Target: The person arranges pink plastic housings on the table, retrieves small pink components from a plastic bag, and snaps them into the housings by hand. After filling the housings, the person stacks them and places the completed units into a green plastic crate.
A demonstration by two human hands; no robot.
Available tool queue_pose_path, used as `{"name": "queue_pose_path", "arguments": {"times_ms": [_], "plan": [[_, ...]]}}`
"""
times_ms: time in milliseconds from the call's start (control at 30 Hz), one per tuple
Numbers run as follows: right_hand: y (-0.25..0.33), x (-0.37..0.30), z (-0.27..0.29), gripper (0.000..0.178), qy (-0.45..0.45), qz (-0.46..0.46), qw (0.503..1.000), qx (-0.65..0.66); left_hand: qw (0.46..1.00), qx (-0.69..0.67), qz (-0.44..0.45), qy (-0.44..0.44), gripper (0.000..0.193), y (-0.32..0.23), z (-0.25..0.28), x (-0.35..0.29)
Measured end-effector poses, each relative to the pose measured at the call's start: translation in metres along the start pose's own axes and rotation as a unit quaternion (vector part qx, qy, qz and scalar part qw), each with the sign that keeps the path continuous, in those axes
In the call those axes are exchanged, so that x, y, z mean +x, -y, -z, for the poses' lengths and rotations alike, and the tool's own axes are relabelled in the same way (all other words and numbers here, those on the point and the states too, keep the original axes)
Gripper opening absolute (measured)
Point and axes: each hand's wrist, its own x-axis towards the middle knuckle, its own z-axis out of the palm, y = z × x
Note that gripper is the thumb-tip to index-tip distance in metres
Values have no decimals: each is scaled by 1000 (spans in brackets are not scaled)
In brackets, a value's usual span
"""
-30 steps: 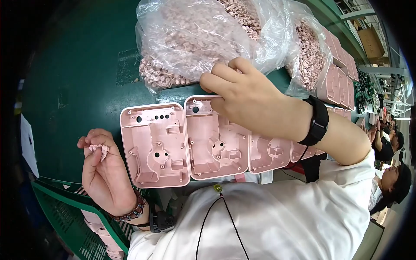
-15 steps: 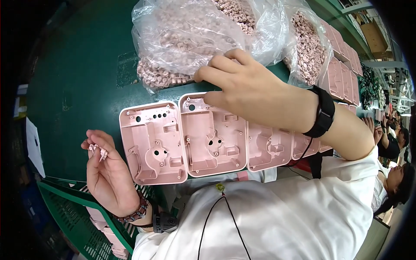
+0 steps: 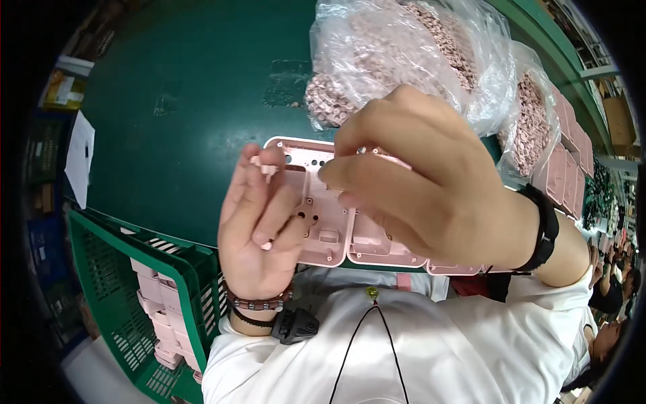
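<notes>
My left hand [image 3: 259, 225] is palm up with its fingers curled over small pink plastic parts. One small pink part [image 3: 268, 169] shows between its fingertips, and a bit of another peeks out lower at the palm. My right hand [image 3: 420, 178] hangs over the row of pink plastic housings, fingers bent and closed; whatever they hold is hidden. Below the hands lies the leftmost open housing [image 3: 328, 254], a shallow shell with round holes and posts. A second housing [image 3: 367, 250] sits against its right side, mostly covered by my right hand.
Clear plastic bags of small pink parts [image 3: 330, 101] lie behind the housings, with another bag [image 3: 528, 128] farther right. Stacked pink shells [image 3: 564, 176] stand at the right. A green crate [image 3: 182, 283] holding pink pieces is at lower left. Other people sit at far right.
My right hand has come back from the bag to above the housings. My left hand has moved right, over the leftmost housing's edge, with its small parts. The whole view has shifted.
</notes>
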Motion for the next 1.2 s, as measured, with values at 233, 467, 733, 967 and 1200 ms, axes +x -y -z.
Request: {"name": "queue_pose_path", "arguments": {"times_ms": [233, 467, 733, 967, 1200], "plan": [[10, 29, -23, 27, -50, 35, 998, -10, 971, 234, -36, 20, 22, 0, 3, -7], [5, 32, -27, 31, -32, 63, 997, 29, 946, 311, -92, -14, 23, -6, 6, -9], [8, 27, -33, 32, -49, 46, 997, 41, 913, 381, -138, -47, 25, -2, 0, -6], [9, 29, -32, 25, -94, 50, 994, 29, 925, 338, -170, 39, 34, -2, 7, -6], [8, 34, -24, 21, 38, 20, 997, 56, 804, 551, -221, 10, 38, -15, 15, -12]]}}
